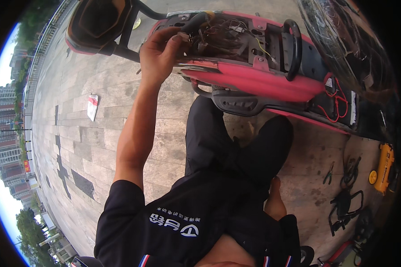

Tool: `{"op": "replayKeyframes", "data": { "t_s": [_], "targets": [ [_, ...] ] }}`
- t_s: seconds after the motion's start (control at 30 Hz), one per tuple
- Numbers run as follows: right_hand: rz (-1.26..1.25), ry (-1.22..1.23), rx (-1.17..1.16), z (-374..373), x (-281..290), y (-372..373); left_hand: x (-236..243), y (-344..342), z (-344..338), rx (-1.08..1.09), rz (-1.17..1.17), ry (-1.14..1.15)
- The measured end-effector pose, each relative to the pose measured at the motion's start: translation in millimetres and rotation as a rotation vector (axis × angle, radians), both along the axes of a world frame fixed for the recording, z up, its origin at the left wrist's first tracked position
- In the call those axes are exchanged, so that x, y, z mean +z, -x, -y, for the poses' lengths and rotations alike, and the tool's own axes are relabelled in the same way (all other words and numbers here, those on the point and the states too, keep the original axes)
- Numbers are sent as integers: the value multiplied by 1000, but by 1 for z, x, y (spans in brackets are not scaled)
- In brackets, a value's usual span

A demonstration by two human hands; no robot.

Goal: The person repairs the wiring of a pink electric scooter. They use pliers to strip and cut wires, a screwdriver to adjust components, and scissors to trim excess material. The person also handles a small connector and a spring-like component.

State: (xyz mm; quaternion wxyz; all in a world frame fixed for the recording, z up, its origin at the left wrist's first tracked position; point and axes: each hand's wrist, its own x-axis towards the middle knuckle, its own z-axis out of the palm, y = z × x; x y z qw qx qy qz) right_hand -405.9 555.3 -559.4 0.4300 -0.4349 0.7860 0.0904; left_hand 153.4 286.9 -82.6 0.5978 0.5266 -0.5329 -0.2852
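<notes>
A red electric scooter (254, 82) stands in front of me with its upper body uncovered and a tangle of wires (229, 31) showing in the open frame. My left hand (160, 53) reaches over the rear part of that opening. Between its thumb and fingers it pinches a small whitish wire connector (182, 37), beside a thick dark cable sleeve. My right hand (275, 183) hangs low beside my right thigh; its fingers are mostly hidden, and whether they hold anything cannot be seen.
At far left stands a backrest (100, 20) on black tubes. A black grab bar (294, 49) rises over the scooter's body. Pliers (329, 173), a black metal frame (344, 209) and a yellow tool (383, 169) lie on the right. A white packet (92, 107) rests on the paving.
</notes>
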Motion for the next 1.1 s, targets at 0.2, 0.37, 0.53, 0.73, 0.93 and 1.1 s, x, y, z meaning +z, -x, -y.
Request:
{"op": "replayKeyframes", "data": {
  "t_s": [0.2,0.37,0.53,0.73,0.93,1.1],
  "targets": [
    [-129,90,-182,-36,-44,3,4,1,6,89,-66,-49],
    [124,548,-436,48,46,-4,6,-3,9,113,-132,-103],
    [428,1144,-409,174,250,-84,6,-4,10,115,-187,-101],
    [1187,1168,507,256,442,-279,6,-7,12,97,-179,-115],
    [772,1387,527,327,464,-415,7,-11,13,99,-153,-133],
    [753,1455,550,342,453,-428,5,-9,14,132,-198,-108]
  ]
}}
